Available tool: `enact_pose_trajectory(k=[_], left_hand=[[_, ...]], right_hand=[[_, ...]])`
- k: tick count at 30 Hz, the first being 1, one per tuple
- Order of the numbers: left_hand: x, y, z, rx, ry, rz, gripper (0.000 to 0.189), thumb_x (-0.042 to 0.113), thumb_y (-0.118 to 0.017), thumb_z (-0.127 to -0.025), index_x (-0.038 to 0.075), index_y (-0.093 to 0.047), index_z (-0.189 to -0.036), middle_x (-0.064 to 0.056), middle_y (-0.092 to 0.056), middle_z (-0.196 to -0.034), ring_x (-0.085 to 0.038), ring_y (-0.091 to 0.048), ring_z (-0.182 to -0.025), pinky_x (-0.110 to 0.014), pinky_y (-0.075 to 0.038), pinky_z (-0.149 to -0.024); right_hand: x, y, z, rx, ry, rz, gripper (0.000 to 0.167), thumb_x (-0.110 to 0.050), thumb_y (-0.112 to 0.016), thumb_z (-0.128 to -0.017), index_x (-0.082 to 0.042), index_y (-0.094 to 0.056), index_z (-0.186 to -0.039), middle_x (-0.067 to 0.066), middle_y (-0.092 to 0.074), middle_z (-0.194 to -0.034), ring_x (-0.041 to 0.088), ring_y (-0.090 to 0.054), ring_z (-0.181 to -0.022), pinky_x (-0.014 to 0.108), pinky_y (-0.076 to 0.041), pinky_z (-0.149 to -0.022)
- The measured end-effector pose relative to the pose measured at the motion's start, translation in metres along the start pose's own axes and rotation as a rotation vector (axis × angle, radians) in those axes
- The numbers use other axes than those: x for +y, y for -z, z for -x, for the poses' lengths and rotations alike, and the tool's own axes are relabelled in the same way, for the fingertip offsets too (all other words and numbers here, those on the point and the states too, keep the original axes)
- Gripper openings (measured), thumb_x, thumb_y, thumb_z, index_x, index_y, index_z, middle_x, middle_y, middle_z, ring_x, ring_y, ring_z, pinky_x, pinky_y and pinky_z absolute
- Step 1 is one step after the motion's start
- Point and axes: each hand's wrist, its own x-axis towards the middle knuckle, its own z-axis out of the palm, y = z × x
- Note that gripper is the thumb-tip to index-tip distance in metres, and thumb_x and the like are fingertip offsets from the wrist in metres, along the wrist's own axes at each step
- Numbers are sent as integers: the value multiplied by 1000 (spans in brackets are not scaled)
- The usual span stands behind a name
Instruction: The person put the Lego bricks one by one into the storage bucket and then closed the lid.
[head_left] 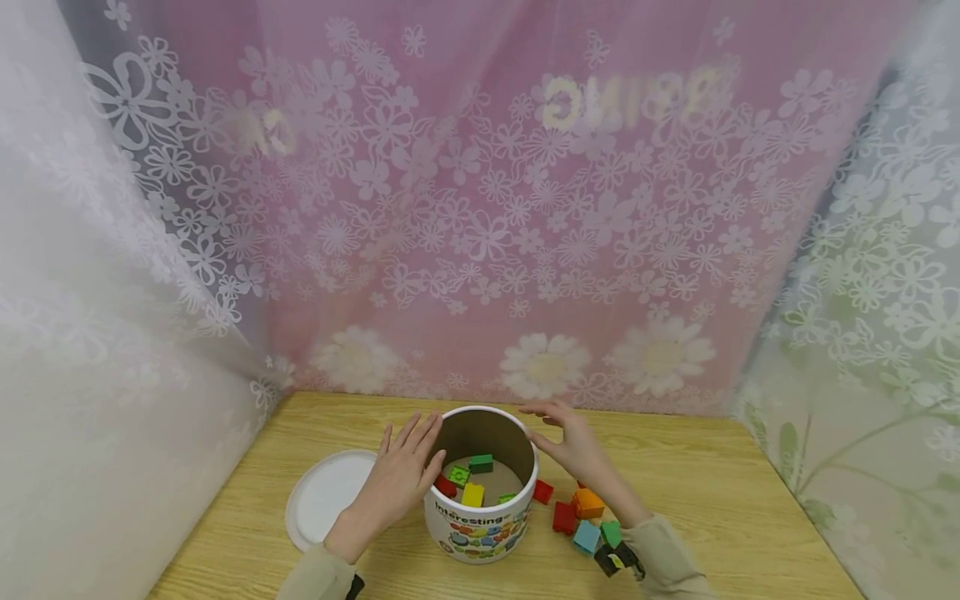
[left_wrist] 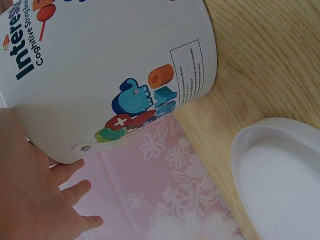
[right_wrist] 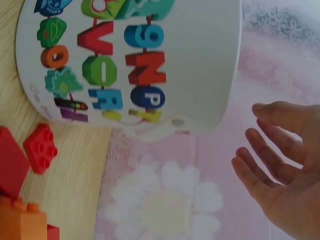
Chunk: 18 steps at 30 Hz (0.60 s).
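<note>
White bucket (head_left: 480,537) stands upright, lower centre; left hand (head_left: 399,475), unclenched and straight-fingered, probably steadies it; right hand (head_left: 576,446), relaxed, grasps nothing.

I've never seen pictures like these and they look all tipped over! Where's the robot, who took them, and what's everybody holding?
There's no robot here, just a person's two bare hands. The big picture comes from a camera worn on the head, looking forward and down. The other two come from a camera on each wrist, so things look tipped sideways.

On the wooden surface stands a white bucket. Inside are toy bricks, like a yellow brick. A white lid lies to its left, and more bricks lie to its right, like an orange brick.

The left hand is at the bucket's rim, fingers stretched out; I can't tell if it touches. The right hand is just beside the bucket, not touching. I can't see either hand holding anything.
</note>
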Motion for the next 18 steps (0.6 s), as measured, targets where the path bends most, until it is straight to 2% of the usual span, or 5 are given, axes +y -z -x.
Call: enact_pose_trajectory(k=[8,18], left_hand=[[0,0,-1,-11,5,-5,61,43,-40,-109,9,-35,-159,-5,-32,-164,-31,-23,-153,-64,-12,-121],[0,-1,0,-3,3,-1,60,42,-42,-109,9,-35,-159,-6,-33,-164,-31,-23,-154,-64,-12,-121]], right_hand=[[10,15,9,42,11,-2,41,1,-78,-86,-7,-70,-125,10,-69,-120,37,-63,-113,56,-53,-95],[25,32,29,35,-65,-50,39,-2,-75,-90,-6,-69,-128,12,-68,-125,36,-62,-116,54,-52,-97]])
